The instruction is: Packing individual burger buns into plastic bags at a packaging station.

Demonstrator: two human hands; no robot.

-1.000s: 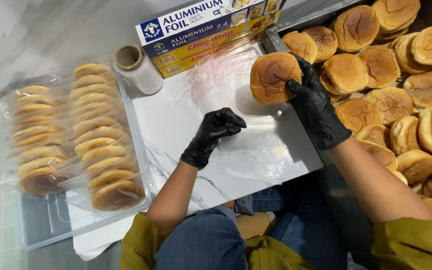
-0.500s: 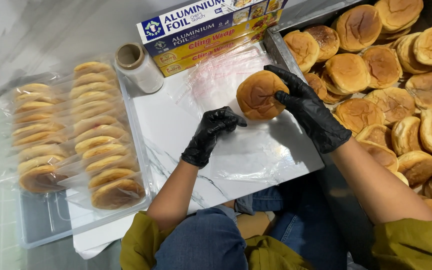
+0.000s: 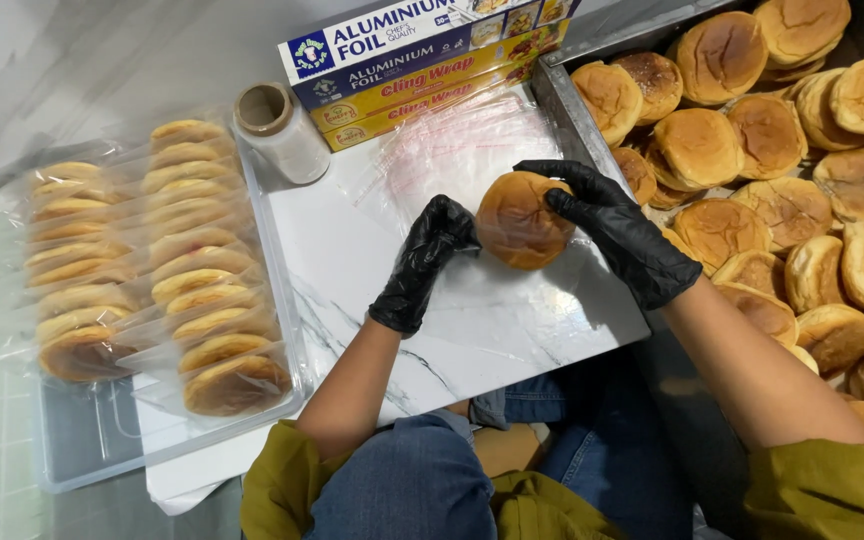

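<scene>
2 hands now: right hand (image 3: 617,235) brought bun (image 3: 522,218) down; left hand (image 3: 430,255) grips too.

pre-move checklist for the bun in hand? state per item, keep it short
1. Bun held: right hand grips its far side, ok.
2. Left hand contact: fingertips at the bun's near edge, ok.
3. Clear film under the bun: spread on the white marble board, flatness cannot tell.
4. Both gloves intact: no tear visible, ok.
5. Film roll within reach: lying beside the boxes, ok.
6. Room in the clear tray of wrapped buns: near end bare, ok.
</scene>
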